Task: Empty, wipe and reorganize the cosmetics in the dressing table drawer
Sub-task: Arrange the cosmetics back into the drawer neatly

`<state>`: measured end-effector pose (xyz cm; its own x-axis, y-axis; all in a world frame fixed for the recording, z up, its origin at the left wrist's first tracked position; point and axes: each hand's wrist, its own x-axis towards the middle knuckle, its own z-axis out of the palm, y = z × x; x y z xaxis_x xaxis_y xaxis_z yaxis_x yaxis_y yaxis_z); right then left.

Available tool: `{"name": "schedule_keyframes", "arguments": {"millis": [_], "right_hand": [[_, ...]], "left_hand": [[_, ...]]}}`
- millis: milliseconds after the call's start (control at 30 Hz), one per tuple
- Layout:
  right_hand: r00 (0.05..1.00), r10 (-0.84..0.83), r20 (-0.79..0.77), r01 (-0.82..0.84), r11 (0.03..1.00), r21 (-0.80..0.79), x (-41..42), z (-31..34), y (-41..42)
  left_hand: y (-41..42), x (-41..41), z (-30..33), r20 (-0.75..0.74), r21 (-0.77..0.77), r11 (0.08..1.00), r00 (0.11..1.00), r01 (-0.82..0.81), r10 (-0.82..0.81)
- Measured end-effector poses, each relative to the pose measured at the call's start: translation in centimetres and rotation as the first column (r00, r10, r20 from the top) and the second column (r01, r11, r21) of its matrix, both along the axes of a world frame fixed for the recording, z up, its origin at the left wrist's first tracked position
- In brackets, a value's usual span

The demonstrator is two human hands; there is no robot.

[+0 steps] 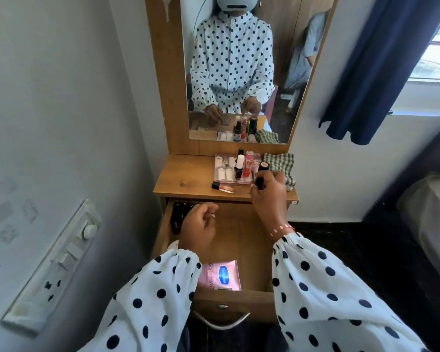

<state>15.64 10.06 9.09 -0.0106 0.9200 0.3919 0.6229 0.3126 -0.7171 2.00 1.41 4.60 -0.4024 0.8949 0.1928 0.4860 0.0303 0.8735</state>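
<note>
The wooden drawer (249,250) stands pulled open below the dressing table top (186,179). A pink sachet (221,275) lies near its front and a dark object (179,217) sits in its back left corner. My left hand (198,227) hovers inside the drawer with loosely curled fingers, holding nothing. My right hand (268,191) grips a black tube with a pale cap (262,174) upright at the table top's front right. A clear organizer (222,171) beside it holds several bottles. A small orange bottle (222,186) lies on its side in front.
A green checked cloth (280,163) lies crumpled at the table's back right. The mirror (236,72) rises behind. A grey wall with a switch panel (61,262) is close on the left. A blue curtain (381,67) and a bed edge are at the right.
</note>
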Motion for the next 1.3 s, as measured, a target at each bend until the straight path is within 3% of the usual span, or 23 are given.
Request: {"name": "schedule_keyframes", "arguments": {"millis": [133,400,567,767,867,967,1100,1300], "right_hand": [[0.995,-0.056,0.079,0.055,0.998,0.009,1.7,1.1,1.8],[0.979,-0.004,0.203,0.043,0.981,-0.187,1.1,1.3,4.1],[0.998,0.003,0.060,-0.001,0.999,-0.036,1.3,0.7,3.6],[0.948,0.100,-0.301,-0.129,0.989,-0.077,1.5,0.8,1.1],[0.867,0.208,-0.453,-0.309,0.937,-0.161,1.2,0.6,-0.9],[0.837,0.245,-0.488,-0.382,0.901,-0.203,0.9,-0.1,-2.4],[0.851,0.214,-0.480,-0.396,0.861,-0.318,0.8,-1.6,-3.4],[0.874,0.153,-0.461,-0.344,0.865,-0.365,0.1,-3.1,-4.6]], "left_hand": [[2.1,0.8,1.7,-0.032,0.042,0.996,0.997,0.078,-0.077],[4.3,1.6,3.3,-0.065,0.064,0.993,0.993,0.103,-0.099],[4.3,1.6,3.3,-0.020,0.075,0.990,0.993,0.119,-0.118],[3.8,1.9,3.2,0.232,-0.015,0.995,0.968,0.099,-0.093],[3.4,2.5,3.3,0.485,-0.151,0.978,0.873,0.144,-0.054],[2.2,2.9,3.1,0.672,-0.195,0.957,0.740,0.214,-0.028],[0.4,2.7,2.2,0.668,-0.218,0.964,0.744,0.152,0.034],[-0.6,2.4,1.0,0.504,-0.167,0.981,0.864,0.100,-0.002]]}}
